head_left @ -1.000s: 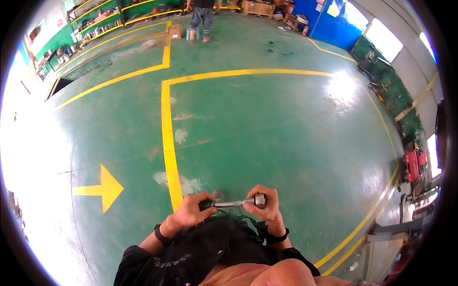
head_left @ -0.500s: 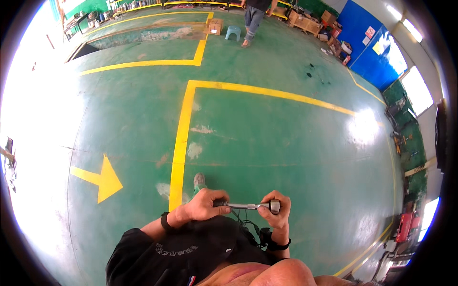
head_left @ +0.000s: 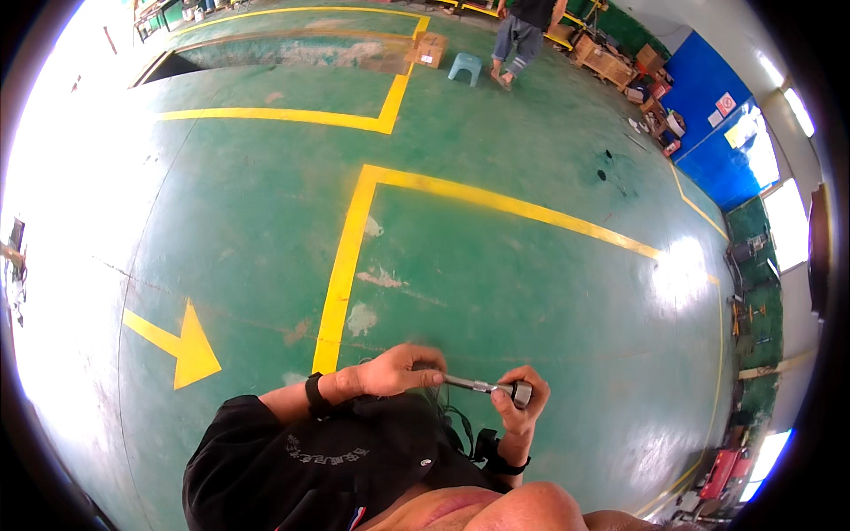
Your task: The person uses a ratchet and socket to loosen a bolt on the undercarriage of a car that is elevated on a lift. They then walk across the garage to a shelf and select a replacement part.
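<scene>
A metal ratchet wrench [head_left: 469, 383] with a thick round socket on its right end is held across the front of my body. My left hand [head_left: 404, 370] is wrapped round the handle end, hiding it. At the socket end, my right hand [head_left: 521, 400] grips the tool's head, the thumb on its near side and the fingers behind. The tool tilts slightly down to the right. Black cables [head_left: 459, 425] hang between my forearms, close below the wrench.
Yellow lines [head_left: 350, 257] cross the green floor. A pit [head_left: 266, 57] opens at the far left. Near it stand a cardboard box [head_left: 428, 50] and a blue stool [head_left: 465, 68], with a person [head_left: 521, 40] beside them. Boxes [head_left: 611, 60] line the back right; a red case [head_left: 724, 473] lies right.
Both hands and the wrench have shifted slightly right in the view, and the wrench tilts more. The floor scene has rotated and shifted as my head moved. My leading foot is out of sight.
</scene>
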Demonstrator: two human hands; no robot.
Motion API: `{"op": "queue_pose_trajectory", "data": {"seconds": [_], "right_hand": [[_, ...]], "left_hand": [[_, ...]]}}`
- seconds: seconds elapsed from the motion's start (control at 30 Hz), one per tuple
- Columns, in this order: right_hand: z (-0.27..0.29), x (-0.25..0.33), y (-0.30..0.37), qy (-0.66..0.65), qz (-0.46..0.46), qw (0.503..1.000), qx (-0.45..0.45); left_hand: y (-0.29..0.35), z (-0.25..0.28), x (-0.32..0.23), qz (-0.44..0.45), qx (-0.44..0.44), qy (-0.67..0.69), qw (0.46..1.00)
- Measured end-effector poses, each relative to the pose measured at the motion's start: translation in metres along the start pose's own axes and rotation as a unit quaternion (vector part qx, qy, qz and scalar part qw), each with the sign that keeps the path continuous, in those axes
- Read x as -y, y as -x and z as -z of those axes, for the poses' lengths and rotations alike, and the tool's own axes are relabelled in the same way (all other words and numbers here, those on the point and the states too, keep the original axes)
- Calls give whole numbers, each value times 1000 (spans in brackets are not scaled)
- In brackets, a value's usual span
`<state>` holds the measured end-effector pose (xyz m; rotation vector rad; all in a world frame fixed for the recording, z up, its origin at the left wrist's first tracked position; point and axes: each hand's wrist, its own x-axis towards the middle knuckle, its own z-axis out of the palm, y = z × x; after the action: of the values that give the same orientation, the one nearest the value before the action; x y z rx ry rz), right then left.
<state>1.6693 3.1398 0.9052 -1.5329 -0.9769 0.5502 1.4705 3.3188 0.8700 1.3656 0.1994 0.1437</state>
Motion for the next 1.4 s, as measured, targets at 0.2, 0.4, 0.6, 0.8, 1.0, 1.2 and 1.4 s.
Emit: {"op": "queue_pose_trajectory", "data": {"seconds": [0.2, 0.4, 0.6, 0.8, 1.0, 1.2, 1.4], "right_hand": [[4, -30, -136, -12, 10, 999, 33], [2, -48, -290, -43, 45, 993, 96], [-12, -57, -407, -37, 41, 986, 160], [-16, -89, -495, -31, 15, 993, 115], [-35, -105, -596, 2, 31, 999, 14], [-45, -116, -684, 8, 8, 999, -38], [-81, -138, -778, -7, -14, 999, -39]], "left_hand": [[-89, 78, -25, -39, -37, -50, 997], [-176, 161, -79, -61, -76, -153, 983], [-234, 227, -91, -41, -131, -125, 983], [-313, 295, -91, -72, -130, -181, 972], [-405, 397, -113, -188, -132, -282, 932], [-477, 483, -135, -189, -120, -291, 930], [-528, 566, -146, -179, -106, -300, 931]]}}
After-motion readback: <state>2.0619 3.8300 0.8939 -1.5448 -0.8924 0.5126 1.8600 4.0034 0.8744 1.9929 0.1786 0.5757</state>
